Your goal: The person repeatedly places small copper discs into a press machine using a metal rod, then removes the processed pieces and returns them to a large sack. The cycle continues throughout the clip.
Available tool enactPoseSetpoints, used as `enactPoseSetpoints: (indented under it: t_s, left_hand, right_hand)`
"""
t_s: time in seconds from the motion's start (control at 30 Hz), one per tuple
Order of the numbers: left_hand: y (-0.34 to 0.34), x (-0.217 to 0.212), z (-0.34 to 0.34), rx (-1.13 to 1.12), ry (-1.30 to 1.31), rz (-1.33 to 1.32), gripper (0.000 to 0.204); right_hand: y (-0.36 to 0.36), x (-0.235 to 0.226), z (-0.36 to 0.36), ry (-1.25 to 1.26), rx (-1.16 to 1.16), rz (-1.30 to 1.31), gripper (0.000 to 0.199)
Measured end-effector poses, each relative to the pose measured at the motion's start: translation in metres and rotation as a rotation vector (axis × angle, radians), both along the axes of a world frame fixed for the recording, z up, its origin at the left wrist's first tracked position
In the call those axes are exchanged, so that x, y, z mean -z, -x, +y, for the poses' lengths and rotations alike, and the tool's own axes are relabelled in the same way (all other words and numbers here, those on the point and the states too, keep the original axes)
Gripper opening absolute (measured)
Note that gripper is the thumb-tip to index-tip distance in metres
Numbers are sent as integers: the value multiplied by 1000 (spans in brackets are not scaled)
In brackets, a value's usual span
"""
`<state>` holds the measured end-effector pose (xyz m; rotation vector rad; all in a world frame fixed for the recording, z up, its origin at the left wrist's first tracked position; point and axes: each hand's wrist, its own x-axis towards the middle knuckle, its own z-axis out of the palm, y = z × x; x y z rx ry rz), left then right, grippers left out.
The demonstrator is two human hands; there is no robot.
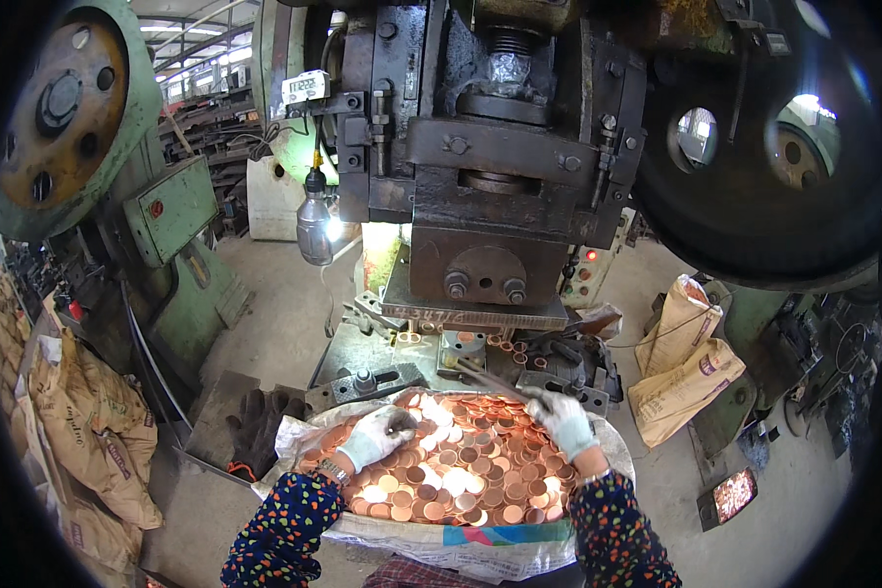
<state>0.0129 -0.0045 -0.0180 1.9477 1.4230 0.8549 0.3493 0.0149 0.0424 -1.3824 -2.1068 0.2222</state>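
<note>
My left hand (374, 439), in a white glove with dark fingertips, is closed over the left part of a heap of copper discs (480, 465). Whatever its curled fingers hold is hidden. At the heap's far right edge, my gloved right hand (563, 423) grips a pair of long, thin metal tongs (495, 380), slightly blurred. The tongs point left and away, their tips at the small die block (463, 350) beneath the press ram (485, 265). The discs lie in an opened pale woven sack (441, 537) in front of the press.
Copper rings (508, 345) lie beside the die. A clamp bar (377, 382) borders the heap's far side. Dark gloves (262, 426) rest at left. Paper sacks (684, 387) stand at right, with more sacks (93, 421) at left. A lamp (314, 230) hangs beside the press.
</note>
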Motion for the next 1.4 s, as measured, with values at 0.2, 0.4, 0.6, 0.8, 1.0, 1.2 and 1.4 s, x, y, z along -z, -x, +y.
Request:
enactPoseSetpoints:
  t_s: [0.2, 0.4, 0.6, 0.8, 1.0, 1.2, 1.4]
  left_hand:
    - [0, -3, -1, 200, -14, 153, 23]
    - [-2, 9, 1, 738, 490, 5, 32]
    - [-9, -7, -4, 544, 312, 49, 32]
    - [-11, -29, -18, 443, 247, 48, 33]
    - [-4, -35, -19, 392, 234, -1, 33]
    - [-1, -38, -20, 393, 291, -125, 34]
    - [1, -49, -20, 294, 236, -171, 24]
  right_hand:
    - [12, 12, -58, 585, -80, 660, 39]
    - [28, 4, -103, 650, -231, 859, 41]
    - [30, 12, -110, 830, -168, 614, 47]
    - [35, 24, -113, 805, -239, 670, 47]
    - [39, 14, -117, 743, -301, 742, 44]
    - [27, 19, -95, 492, -345, 588, 43]
    - [-19, -7, -50, 408, -127, -18, 42]
